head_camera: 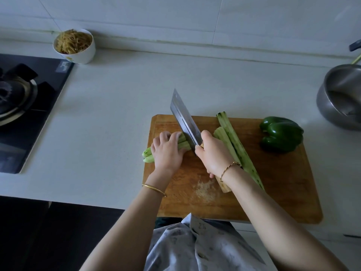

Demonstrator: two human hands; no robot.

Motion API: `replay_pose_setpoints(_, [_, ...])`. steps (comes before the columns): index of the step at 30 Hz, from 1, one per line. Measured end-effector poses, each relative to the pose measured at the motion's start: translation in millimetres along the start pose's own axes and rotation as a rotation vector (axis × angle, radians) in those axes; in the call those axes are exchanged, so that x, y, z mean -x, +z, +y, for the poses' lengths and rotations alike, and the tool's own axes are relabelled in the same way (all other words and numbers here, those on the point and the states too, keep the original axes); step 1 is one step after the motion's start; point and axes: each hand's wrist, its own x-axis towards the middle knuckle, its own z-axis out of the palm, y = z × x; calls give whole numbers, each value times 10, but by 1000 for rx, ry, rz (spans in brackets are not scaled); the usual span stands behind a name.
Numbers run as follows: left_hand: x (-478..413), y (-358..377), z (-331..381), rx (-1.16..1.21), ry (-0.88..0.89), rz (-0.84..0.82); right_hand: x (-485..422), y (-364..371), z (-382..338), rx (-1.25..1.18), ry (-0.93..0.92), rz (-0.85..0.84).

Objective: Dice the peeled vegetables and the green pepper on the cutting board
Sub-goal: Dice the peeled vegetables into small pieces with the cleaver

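A wooden cutting board (273,188) lies on the pale counter. My left hand (167,150) presses down on a bundle of peeled vegetable strips (147,155) at the board's left edge, their ends sticking out over the counter. My right hand (214,153) grips the handle of a cleaver (183,118), whose blade rests on the strips just right of my left fingers. Two more long peeled vegetable pieces (232,137) lie on the board, partly under my right wrist. A whole green pepper (281,133) sits at the board's far right corner.
A white bowl of noodles (75,45) stands at the back left, by a black gas stove (29,106). A metal pot (341,96) sits at the right edge. A dark handle (354,46) pokes in at the far right.
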Motion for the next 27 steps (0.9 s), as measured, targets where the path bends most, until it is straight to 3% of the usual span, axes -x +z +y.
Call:
replay_pose_setpoints(12, [10, 17, -42, 59, -22, -1, 65, 96, 93, -82, 29, 115])
replay_pose_setpoints(27, [3, 8, -29, 66, -17, 11, 112, 33, 56, -70, 6, 49])
